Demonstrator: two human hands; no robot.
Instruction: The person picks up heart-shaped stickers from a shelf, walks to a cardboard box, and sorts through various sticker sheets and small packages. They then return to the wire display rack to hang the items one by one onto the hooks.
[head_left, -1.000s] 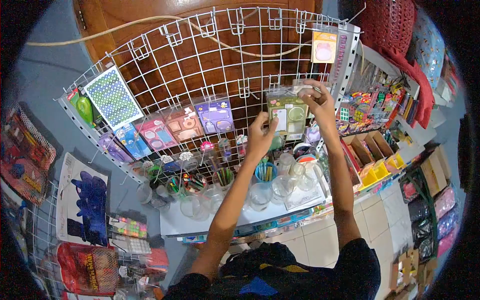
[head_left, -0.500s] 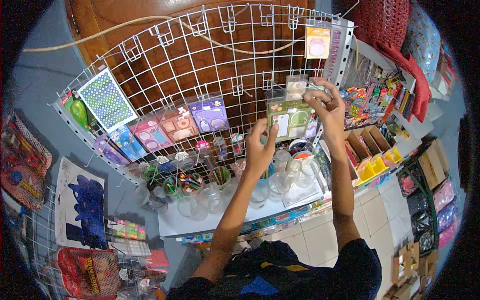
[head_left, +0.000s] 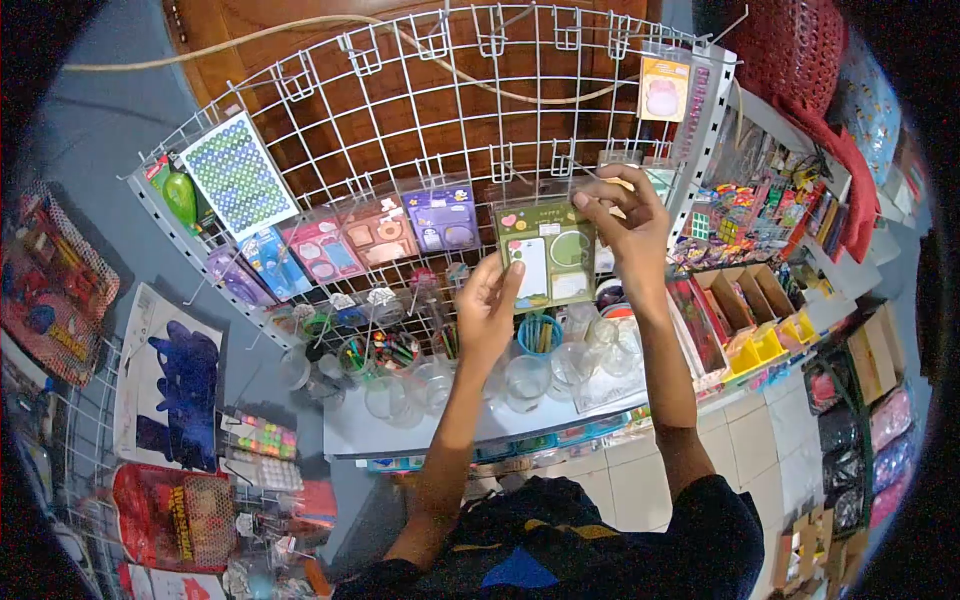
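Note:
In front of the wire rack I hold a green sticky-note pack upright, with white and round green note pads showing through its clear wrap. My left hand grips its lower left edge, the thumb on the front and the other fingers curled. At the upper right corner, my right hand pinches the pack between thumb and fingers. Left of it hang a purple note pack, a brown one and a pink one.
Clear plastic jars and pen cups stand on a white shelf below the rack. A dotted sticker sheet hangs at left, a yellow-orange card pack at upper right. Yellow bins sit to the right.
The green pack has moved left and slightly down relative to the rack, with both hands still on it. My view has shifted, and the pack now faces me more squarely.

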